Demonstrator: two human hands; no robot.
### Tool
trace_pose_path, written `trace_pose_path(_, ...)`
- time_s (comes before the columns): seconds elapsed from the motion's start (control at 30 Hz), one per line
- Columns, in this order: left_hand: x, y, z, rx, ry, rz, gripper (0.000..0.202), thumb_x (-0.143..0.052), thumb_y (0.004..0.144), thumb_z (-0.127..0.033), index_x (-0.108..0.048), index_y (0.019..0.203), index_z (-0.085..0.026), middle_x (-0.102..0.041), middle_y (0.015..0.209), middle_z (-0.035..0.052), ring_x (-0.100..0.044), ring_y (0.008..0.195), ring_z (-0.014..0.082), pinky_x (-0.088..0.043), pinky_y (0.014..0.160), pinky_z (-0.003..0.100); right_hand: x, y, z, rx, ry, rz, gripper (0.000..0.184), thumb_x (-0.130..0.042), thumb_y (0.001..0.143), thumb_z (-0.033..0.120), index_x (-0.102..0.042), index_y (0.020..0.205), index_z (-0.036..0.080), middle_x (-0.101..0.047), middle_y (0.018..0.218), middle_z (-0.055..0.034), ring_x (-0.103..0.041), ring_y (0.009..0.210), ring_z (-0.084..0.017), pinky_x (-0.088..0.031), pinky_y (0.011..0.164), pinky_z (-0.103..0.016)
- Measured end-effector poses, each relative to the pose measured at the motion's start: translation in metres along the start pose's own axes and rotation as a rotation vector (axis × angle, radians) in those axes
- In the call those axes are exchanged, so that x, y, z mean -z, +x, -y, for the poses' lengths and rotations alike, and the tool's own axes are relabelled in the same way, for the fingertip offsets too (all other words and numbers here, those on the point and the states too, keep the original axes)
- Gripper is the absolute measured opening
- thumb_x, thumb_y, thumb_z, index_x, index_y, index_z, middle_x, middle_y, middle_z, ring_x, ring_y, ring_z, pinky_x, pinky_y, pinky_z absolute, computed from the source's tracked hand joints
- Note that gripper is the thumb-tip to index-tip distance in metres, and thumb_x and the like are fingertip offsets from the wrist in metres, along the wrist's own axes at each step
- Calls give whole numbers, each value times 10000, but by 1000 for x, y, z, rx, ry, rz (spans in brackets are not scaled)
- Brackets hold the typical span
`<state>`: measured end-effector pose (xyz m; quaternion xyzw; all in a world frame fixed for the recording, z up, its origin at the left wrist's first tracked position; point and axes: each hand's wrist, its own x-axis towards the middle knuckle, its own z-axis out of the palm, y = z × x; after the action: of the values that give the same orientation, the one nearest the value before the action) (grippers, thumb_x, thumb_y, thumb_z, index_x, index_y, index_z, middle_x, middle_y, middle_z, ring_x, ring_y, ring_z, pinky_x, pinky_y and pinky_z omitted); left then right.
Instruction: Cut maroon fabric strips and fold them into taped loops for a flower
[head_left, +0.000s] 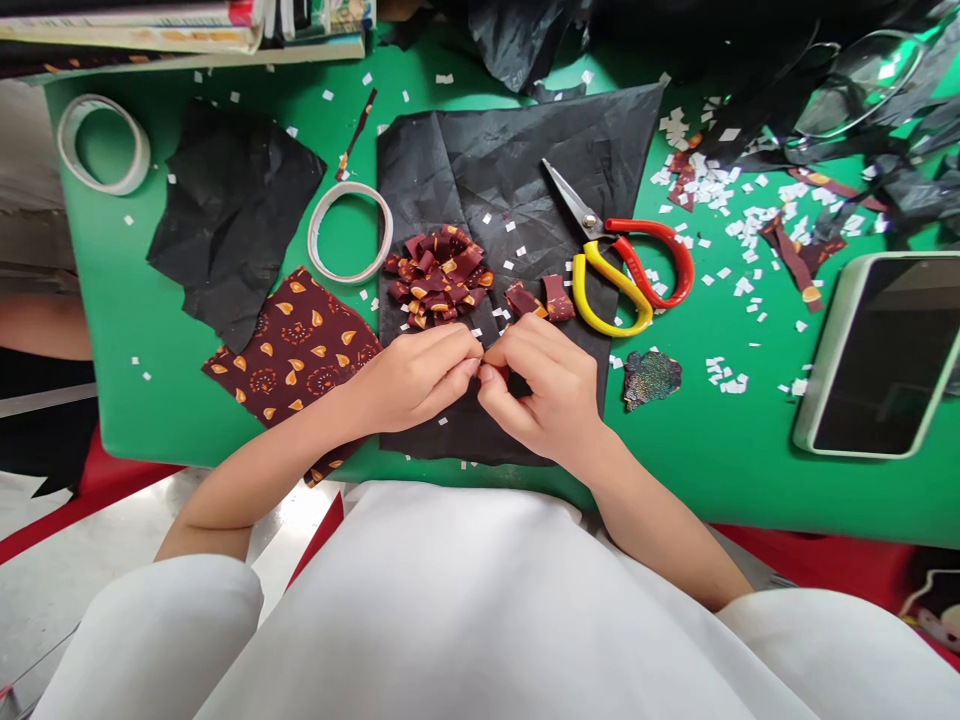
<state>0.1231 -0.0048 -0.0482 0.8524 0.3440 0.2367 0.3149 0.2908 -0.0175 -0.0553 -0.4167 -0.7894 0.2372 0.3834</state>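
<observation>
My left hand (433,372) and my right hand (541,388) meet fingertip to fingertip over the black sheet (495,430). Both are pinched closed on something small that the fingers hide. Just beyond my left hand lies a ruffled cluster of maroon fabric strips (442,275) with orange marks. Loose maroon pieces (556,298) rest past my right knuckles. Scissors (604,245) with one red and one yellow handle lie partly open on the sheet's right side. My left forearm crosses a maroon patterned cloth (296,350).
Two tape rolls (350,232) and a black cloth piece (232,215) lie to the left. White paper bits (712,185) are scattered at right, near a dark glittery scrap (651,380) and a phone (885,355). Books (150,25) are stacked at the back left, black plastic (517,40) at the back.
</observation>
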Motion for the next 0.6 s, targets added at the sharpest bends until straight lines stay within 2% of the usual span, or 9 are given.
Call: trace_pose_path(0.6,1,0,0,19,-19,20,156,-368,898,-155,-469,780,-170,-506,689,1,-462,635,93,-402,607,196,1,0,2,-34,-17,33,213,-484,761,67,-395,626,206,-439,558,20,-355,575,-118,-350,543,-263)
